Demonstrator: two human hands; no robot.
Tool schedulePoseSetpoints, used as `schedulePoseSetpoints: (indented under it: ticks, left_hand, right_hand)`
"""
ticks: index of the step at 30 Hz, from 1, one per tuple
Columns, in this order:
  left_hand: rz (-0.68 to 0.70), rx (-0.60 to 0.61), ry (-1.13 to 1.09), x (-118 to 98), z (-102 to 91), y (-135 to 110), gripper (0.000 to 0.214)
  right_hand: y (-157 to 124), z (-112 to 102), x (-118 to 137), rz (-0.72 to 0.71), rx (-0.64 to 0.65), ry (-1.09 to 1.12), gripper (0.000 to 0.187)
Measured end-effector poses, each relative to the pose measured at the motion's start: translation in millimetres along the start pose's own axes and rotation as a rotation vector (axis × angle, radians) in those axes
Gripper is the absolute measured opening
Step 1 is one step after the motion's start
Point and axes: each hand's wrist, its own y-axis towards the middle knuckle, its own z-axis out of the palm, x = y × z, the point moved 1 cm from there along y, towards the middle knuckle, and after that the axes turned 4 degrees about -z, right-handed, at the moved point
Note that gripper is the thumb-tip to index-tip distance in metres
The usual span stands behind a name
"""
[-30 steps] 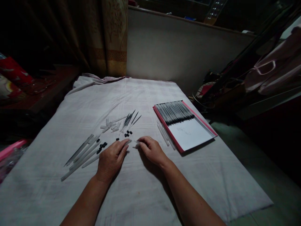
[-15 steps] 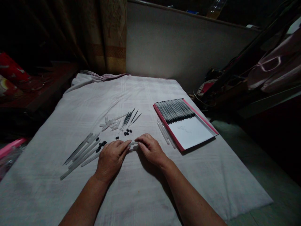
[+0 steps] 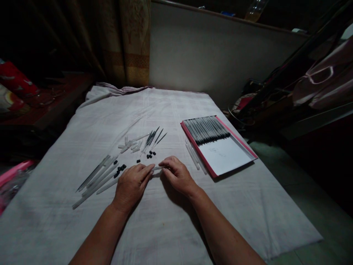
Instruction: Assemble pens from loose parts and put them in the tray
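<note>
Just above the cloth, my left hand [image 3: 134, 180] and my right hand [image 3: 176, 173] face each other with closed fingers. Between their fingertips shows a short stretch of a translucent pen barrel [image 3: 157, 168]; the fingers hide the rest. Beside my left hand lie long clear pen barrels [image 3: 96, 180] and small black plugs [image 3: 120, 168]. Beyond the hands are more black plugs [image 3: 150, 154], dark ink refills [image 3: 151, 137] and short clear caps [image 3: 135, 146].
On the right, a red-edged box [image 3: 211, 167] holds a row of pens [image 3: 209, 129]. Thin clear tubes [image 3: 192, 154] lie along its left side. A pale checked cloth [image 3: 171, 235] covers the table. A wall [image 3: 193, 51] and a curtain [image 3: 136, 44] stand behind it.
The small gap seen between the pieces at my fingertips has closed; they now look like one continuous piece. Both hands have stayed nearly in place, and the view has shifted slightly.
</note>
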Motion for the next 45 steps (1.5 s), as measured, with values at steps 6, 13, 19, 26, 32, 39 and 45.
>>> schedulePoseSetpoints:
  ticks: [6,13,19,26,32,39,45]
  left_hand:
    - [0.002,0.03,-0.024,-3,-1.4,1,0.034]
    - [-0.021,0.005,-0.024,0,0.4,0,0.033]
    - [-0.103,-0.102,-0.026,7,-5.2,1,0.033]
    - [-0.132,-0.17,-0.026,9,-3.9,1,0.032]
    - [-0.109,-0.135,-0.098,11,-3.3,2,0.032]
    - [-0.099,-0.154,-0.13,6,-4.2,2,0.03]
    - [-0.061,-0.199,-0.205,-4,-6.7,2,0.027]
  right_hand:
    - [1,0,-1,0.011,-0.04,-0.001,0.021]
    - [0,0,-4,0.016,-0.064,-0.027,0.018]
    - [4,-10,-18,0.126,-0.077,-0.193,0.015]
    - [40,-4,-16,0.143,0.09,-0.515,0.015]
    - [71,17,-13,0.138,0.252,-0.653,0.013]
    - [56,10,-14,0.331,0.065,-0.042,0.015]
    - [17,8,4,0.57,-0.153,0.694,0.031]
